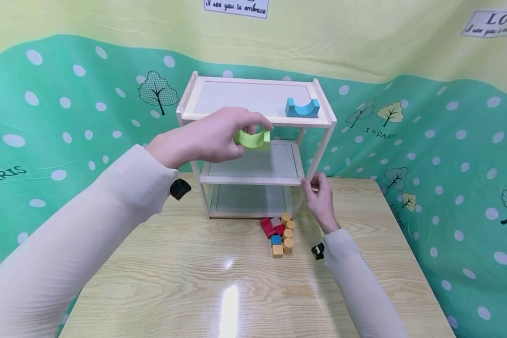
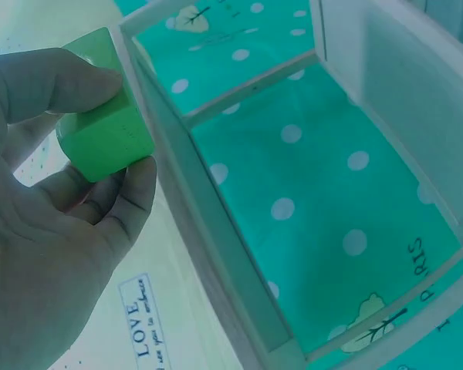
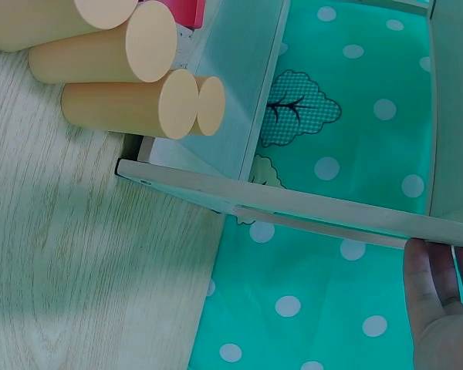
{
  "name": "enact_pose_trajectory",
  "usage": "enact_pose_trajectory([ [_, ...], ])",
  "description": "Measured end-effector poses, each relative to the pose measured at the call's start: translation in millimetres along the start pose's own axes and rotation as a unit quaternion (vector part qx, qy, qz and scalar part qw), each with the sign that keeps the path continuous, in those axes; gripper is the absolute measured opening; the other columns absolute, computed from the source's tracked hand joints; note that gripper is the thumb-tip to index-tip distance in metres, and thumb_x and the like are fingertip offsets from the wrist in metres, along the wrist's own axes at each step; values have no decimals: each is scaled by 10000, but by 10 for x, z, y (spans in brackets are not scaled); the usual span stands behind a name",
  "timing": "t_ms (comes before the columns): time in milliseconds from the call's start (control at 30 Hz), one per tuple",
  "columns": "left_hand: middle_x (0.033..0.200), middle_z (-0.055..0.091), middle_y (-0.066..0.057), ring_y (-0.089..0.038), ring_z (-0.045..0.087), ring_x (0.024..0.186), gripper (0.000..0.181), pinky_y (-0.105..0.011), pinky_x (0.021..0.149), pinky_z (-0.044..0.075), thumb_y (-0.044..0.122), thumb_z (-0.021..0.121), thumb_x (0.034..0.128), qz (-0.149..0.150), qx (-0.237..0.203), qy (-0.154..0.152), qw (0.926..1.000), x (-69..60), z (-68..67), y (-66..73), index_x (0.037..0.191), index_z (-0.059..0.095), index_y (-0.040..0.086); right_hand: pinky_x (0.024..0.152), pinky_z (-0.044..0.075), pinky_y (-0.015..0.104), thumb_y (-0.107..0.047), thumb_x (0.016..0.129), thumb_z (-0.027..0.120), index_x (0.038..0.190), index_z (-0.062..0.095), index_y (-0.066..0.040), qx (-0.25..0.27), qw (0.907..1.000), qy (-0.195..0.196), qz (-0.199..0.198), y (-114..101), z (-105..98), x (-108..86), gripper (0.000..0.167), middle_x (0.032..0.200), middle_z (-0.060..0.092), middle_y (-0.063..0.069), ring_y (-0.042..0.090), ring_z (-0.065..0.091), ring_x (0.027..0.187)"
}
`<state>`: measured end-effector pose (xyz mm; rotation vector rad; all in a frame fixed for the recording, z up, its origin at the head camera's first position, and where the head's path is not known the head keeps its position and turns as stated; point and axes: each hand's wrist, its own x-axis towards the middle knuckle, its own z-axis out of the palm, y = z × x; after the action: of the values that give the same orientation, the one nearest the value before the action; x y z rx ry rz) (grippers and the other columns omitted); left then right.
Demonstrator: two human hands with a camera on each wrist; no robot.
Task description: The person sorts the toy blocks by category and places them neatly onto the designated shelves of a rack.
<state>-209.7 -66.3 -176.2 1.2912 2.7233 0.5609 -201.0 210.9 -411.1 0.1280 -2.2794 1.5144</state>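
Note:
My left hand (image 1: 219,134) pinches a light green arch block (image 1: 253,138) between thumb and fingers, just in front of the top board of a white three-tier shelf (image 1: 257,180). Up close in the left wrist view, the green block (image 2: 108,116) has its face beside the shelf's edge. On the top board, near the right front corner, sits a blue arch block (image 1: 302,109) with its hollow upward. My right hand (image 1: 319,199) holds the shelf's right front post at the middle board; in the right wrist view its fingers (image 3: 424,289) touch the post (image 3: 316,204).
By the shelf's foot, on the wooden table (image 1: 173,281), several yellow cylinders (image 1: 288,234) stand near a red block (image 1: 267,227), a blue cube (image 1: 275,240) and an orange cube (image 1: 277,250). A polka-dot cloth (image 1: 88,94) hangs behind and at the sides.

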Motion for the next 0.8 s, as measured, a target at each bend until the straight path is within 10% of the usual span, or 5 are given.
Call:
enact_pose_trajectory([
  [800, 1210, 557, -120, -238, 547, 901, 655, -320, 676, 474, -71, 561, 807, -883, -247, 66, 9958, 325, -247, -175, 1395, 480, 205, 733, 517, 325, -54, 948, 543, 1056, 497, 79, -9, 10000, 0, -53, -7, -4, 1, 177, 921, 540, 174, 282, 573, 897],
])
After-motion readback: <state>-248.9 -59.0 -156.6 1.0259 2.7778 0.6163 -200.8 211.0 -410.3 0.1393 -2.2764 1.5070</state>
